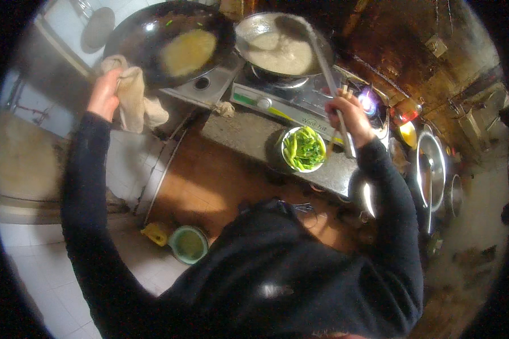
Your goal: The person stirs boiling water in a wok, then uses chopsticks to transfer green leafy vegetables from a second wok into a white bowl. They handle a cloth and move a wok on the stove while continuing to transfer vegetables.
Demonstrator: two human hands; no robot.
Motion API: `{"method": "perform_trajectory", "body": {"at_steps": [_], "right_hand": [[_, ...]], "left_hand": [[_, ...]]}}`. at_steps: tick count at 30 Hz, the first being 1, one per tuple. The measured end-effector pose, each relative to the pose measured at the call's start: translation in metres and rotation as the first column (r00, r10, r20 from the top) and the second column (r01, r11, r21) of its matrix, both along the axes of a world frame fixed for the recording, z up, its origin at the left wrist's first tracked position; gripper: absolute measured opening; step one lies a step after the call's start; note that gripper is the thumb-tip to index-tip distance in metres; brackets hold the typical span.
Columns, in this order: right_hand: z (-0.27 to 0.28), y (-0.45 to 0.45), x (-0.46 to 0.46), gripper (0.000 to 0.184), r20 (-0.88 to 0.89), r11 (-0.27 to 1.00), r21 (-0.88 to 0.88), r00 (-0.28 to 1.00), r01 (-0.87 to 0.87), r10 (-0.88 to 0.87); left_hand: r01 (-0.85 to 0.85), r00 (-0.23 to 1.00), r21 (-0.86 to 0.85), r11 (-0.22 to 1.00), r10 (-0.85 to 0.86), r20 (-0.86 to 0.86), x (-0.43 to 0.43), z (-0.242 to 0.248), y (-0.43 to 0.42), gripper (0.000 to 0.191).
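Note:
My left hand [106, 95] grips a beige cloth [132, 99] against the rim of a large black wok [131, 46]. Yellowish liquid [191, 51] pools in that wok, with a few green bits on its wall. In my right hand [351, 116] are a long-handled metal utensil [324, 63] and a pair of wooden chopsticks [346, 90]. The utensil reaches over the far rim of a second pan [258, 27], which holds cloudy whitish liquid [284, 53]; its working end is hard to make out. Below my right hand stands a white bowl of cooked leafy greens [304, 148].
A gas stove [275, 104] carries the second pan; its right burner [367, 101] burns with a bare flame. A red-lidded jar [407, 111] and a large metal basin [432, 169] stand at the right. A green bucket [188, 245] sits low on the floor.

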State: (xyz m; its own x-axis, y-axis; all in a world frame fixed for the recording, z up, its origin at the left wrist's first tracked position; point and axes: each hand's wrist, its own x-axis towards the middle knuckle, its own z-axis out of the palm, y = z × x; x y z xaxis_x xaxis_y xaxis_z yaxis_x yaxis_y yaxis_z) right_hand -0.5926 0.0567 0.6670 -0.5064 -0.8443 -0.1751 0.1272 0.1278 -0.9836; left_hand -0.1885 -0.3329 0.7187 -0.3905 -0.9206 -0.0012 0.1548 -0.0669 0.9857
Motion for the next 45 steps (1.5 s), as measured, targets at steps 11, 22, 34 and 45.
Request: {"method": "perform_trajectory", "body": {"at_steps": [11,22,34,45], "right_hand": [[0.005,0.097,-0.011,0.06,-0.264,0.995,0.094,0.963,-0.037,0.06],[0.023,0.119,0.001,0.066,-0.193,0.99,0.096,0.974,-0.099,0.116],[-0.027,-0.012,-0.031,0.063,-0.607,0.914,0.405,0.753,0.02,0.253],[-0.048,-0.12,-0.039,0.059,-0.484,0.958,0.285,0.865,0.013,0.132]], "left_hand": [[0.153,0.948,-0.164,0.974,-0.098,0.302,-0.152,0.065,-0.092,0.026],[0.248,0.775,-0.56,0.79,0.184,0.604,-0.226,0.09,-0.181,0.032],[0.017,0.989,-0.142,0.99,0.004,0.148,-0.158,0.04,-0.169,0.032],[-0.124,0.991,-0.093,0.988,0.128,0.039,-0.036,-0.037,-0.195,0.032]]}}
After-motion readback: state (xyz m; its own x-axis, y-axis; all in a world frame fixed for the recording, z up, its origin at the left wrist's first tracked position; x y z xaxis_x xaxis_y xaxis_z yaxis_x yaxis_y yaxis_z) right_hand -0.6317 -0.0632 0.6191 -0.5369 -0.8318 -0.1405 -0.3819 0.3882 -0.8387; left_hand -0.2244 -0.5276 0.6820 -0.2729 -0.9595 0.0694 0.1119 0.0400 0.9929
